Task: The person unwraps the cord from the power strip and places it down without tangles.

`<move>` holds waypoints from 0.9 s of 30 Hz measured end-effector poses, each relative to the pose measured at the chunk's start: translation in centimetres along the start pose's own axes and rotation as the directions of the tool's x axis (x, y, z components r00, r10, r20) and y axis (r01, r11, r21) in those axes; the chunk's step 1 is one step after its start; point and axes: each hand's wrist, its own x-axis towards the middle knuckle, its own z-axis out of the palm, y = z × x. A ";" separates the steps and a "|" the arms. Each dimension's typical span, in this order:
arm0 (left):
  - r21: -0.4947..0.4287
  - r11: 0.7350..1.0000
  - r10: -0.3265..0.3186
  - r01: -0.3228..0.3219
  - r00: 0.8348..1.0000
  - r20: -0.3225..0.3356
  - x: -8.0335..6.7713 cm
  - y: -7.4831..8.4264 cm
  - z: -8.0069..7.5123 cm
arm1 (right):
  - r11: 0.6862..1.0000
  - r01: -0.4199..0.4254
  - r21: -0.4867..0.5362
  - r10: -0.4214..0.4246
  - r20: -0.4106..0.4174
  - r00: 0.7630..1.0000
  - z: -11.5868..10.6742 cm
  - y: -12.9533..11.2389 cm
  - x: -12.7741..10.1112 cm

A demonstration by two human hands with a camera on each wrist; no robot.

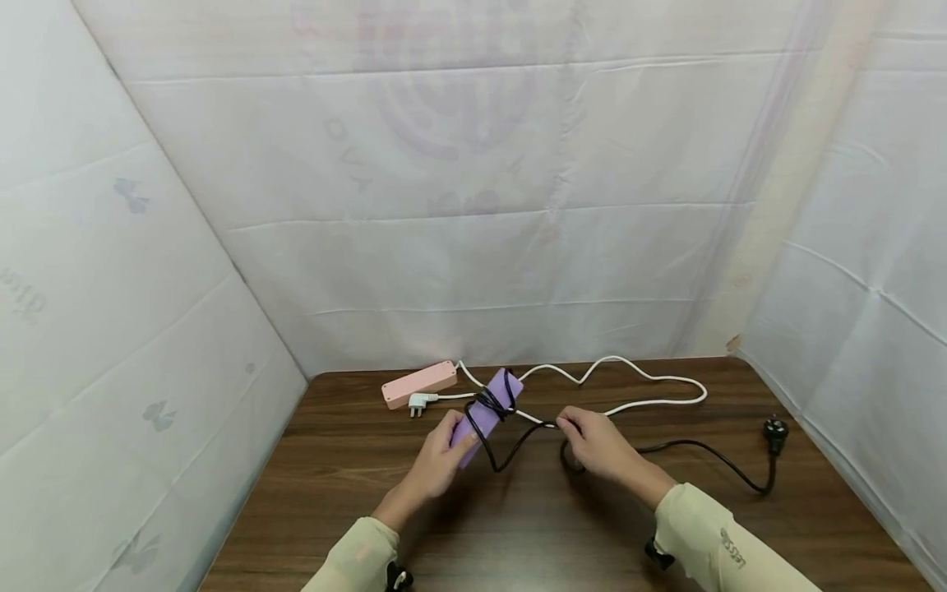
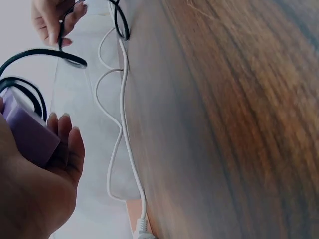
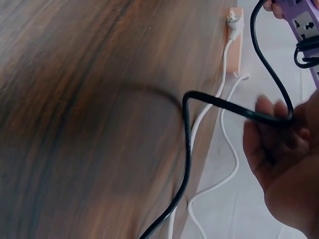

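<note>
A purple power strip [image 1: 503, 393] is held up over the table in my left hand [image 1: 436, 459], whose fingers and thumb grip its near end. Its black cord [image 1: 510, 456] is wound several times round the strip's middle. To the right, my right hand [image 1: 594, 442] pinches the cord between thumb and fingers. From there the cord hangs down in a loop and runs right to a black plug [image 1: 775, 432] on the table. In the right wrist view, sockets show on the purple strip's face [image 3: 305, 22].
A pink power strip [image 1: 419, 385] lies at the table's back edge. Its white cord [image 1: 666, 378] snakes right and returns to a white plug [image 1: 422, 401] by the strip. The brown wooden table [image 1: 340, 485] meets white sheeted walls [image 1: 481, 247] at the back and sides.
</note>
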 end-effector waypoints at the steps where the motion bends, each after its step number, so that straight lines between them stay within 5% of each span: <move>1: -0.017 1.000 -0.017 0.017 1.000 -0.014 0.0 0.0 0.0 | 1.000 0.011 0.012 -0.011 0.040 0.999 0.0 0.1 -0.1; 5: -0.067 0.995 -0.075 0.073 0.996 -0.038 0.2 0.1 0.1 | 0.998 0.063 0.020 -0.065 0.131 0.989 -0.2 0.3 -0.4; 12: -0.052 0.994 -0.097 0.095 0.994 -0.042 0.2 0.4 0.5 | 0.984 0.131 -0.122 -0.121 0.088 0.989 0.1 -0.9 -0.5; 20: -0.028 0.996 -0.087 0.086 0.996 -0.037 0.2 0.9 1.4 | 0.892 0.350 -0.287 -0.352 0.043 0.935 2.0 -4.3 -0.5; 27: -0.050 0.997 -0.068 0.065 0.996 -0.063 0.5 1.7 2.2 | 0.909 0.402 -0.108 -0.386 0.148 0.911 4.6 -7.0 -0.3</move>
